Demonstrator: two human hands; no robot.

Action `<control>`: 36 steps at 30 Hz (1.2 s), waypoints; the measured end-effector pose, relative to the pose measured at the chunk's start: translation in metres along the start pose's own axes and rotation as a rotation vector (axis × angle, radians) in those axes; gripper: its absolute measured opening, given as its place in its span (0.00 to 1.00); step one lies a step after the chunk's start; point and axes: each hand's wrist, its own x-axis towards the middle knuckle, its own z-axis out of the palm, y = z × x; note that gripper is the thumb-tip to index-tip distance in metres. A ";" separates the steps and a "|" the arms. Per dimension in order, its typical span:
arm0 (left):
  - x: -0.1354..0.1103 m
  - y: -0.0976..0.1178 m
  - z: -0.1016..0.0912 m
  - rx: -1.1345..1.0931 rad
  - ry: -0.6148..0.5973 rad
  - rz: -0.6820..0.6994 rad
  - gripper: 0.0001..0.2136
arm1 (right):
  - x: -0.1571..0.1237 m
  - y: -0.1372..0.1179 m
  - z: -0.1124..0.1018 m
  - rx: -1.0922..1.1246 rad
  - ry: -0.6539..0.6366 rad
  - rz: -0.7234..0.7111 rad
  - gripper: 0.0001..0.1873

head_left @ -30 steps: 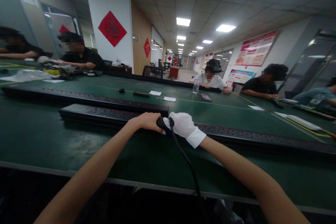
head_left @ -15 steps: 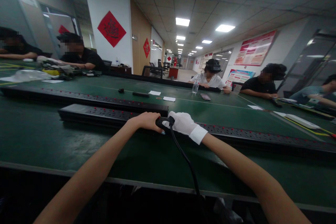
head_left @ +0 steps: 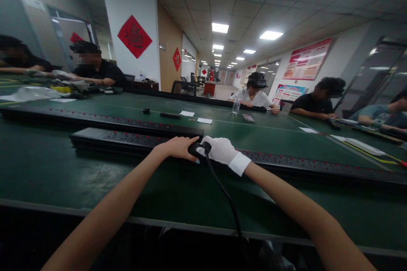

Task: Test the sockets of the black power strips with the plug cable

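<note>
Here — gloved right hand (head_left: 224, 151) clasps plug (head_left: 207, 147) — left hand (head_left: 178, 147) on strip (head_left: 127, 137).

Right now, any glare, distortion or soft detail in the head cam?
Head view: ceiling lights blown out; pale sheen on the green tabletop at left; wide-angle stretch toward the frame edges; right-side power strip dim, fine detail murky.

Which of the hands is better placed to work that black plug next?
Probably the right hand: it holds the plug at the end of the cord, while the left hand rests on the black strip.
</note>
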 end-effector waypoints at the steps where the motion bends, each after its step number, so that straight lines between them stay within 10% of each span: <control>1: 0.000 0.000 0.000 -0.003 0.001 0.000 0.49 | 0.000 0.000 -0.001 0.002 -0.001 -0.002 0.28; 36: 0.003 -0.004 0.002 0.032 0.007 0.024 0.47 | 0.006 0.001 0.001 -0.070 0.017 -0.012 0.24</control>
